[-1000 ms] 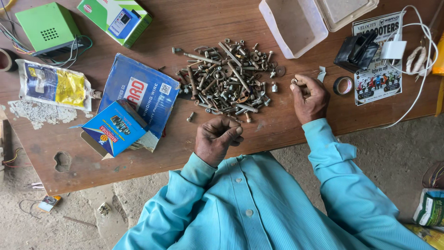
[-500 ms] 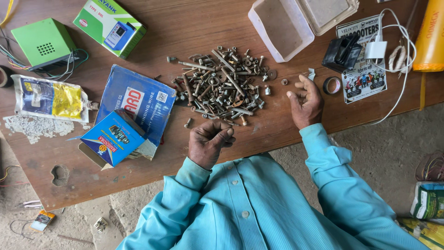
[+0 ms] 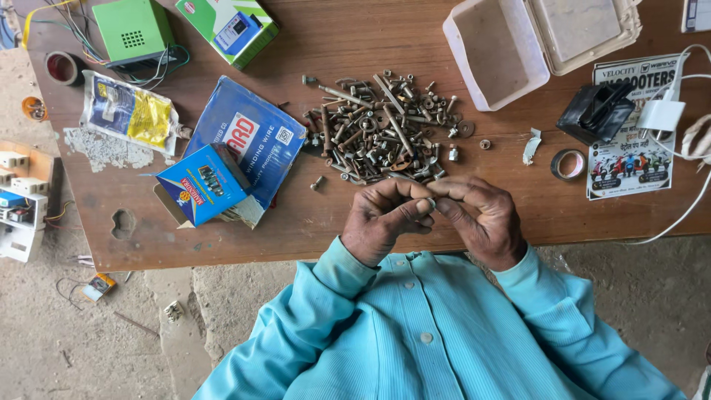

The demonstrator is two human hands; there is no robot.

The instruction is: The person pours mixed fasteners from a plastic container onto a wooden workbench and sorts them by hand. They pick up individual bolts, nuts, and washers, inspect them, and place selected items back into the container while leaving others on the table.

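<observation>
the wooden table (image 3: pixel 415 215) carries everything, and i place the rest by the heap of bolts and nuts (image 3: pixel 385 130) in its middle. on the side of the heap where my right hand works, and farther from me, the open white plastic box (image 3: pixel 503 52) lies with its lid thrown back. on the opposite side of the heap a flat blue packet (image 3: pixel 255 137) lies with a smaller blue carton (image 3: pixel 200 181) on top of it, and farther from me that way stands a green box (image 3: pixel 133 30) with wires. nearer to me than the heap, my left hand (image 3: pixel 381 222) and right hand (image 3: pixel 481 218) meet at the fingertips just above the table edge. both are curled nearly closed, pinching one small metal piece (image 3: pixel 430 201) between them; it is too small to tell what it is. a few loose nuts (image 3: pixel 485 144) lie just beside the heap on the box side.
</observation>
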